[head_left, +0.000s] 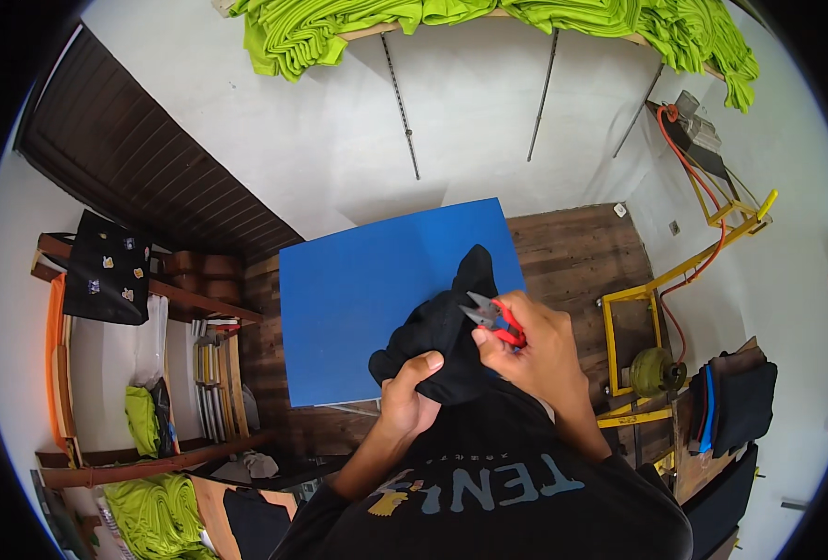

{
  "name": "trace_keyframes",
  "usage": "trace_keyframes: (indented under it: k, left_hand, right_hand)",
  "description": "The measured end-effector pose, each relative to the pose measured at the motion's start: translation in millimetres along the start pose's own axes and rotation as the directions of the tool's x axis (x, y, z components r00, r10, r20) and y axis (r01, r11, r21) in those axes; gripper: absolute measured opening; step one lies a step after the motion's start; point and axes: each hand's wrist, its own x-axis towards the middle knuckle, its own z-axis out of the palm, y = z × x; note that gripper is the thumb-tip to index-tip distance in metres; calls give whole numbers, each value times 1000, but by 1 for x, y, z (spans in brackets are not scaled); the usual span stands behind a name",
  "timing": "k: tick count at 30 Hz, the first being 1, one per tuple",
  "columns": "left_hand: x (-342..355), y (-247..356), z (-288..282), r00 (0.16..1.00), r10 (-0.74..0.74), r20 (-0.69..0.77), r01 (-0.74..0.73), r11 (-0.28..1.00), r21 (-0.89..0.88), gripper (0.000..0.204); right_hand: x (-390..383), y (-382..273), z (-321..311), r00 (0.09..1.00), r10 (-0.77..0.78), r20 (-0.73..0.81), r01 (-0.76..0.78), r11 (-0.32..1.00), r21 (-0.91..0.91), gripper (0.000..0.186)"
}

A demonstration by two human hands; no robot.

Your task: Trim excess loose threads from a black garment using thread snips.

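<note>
A bunched piece of black cloth (423,331) is held up over the blue table (367,280), one end sticking out toward the far side. My left hand (409,397) grips its near left edge, thumb pressed on top. In my right hand (540,350) are small cutting pliers (498,320) with red handles and grey jaws. The jaws are parted and point left, at the right side of the cloth. Whether they touch the fabric I cannot tell. Some of my right fingers are hidden behind the handles.
Bright green garments (330,33) hang over a shelf along the far wall. On the right stands a yellow metal frame (633,350) with a red hose, beside a stack of folded dark cloth (745,397). At left, a wooden rack (218,303) bears a black bag (106,271).
</note>
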Motion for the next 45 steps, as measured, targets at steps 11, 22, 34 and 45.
trace_keyframes:
  k: [11, 22, 34, 45]
  left_hand:
    - [-7, -9, -12, 993, 107, 58, -111, 991, 77, 34]
    - [-13, -1, 1, 997, 67, -48, -61, 992, 113, 29]
    - [-7, -7, -15, 999, 37, -24, -35, 998, 59, 34]
    - [8, 9, -11, 994, -82, 74, 86, 995, -49, 38]
  right_hand:
    - [-9, -4, 4, 1000, -26, 6, 27, 995, -94, 22]
    - [-8, -7, 6, 998, -34, 47, 36, 998, -46, 20]
    - [-6, -5, 8, 985, -107, 135, 110, 994, -16, 22]
    - [6, 16, 16, 935, 308, 174, -350, 741, 572, 20]
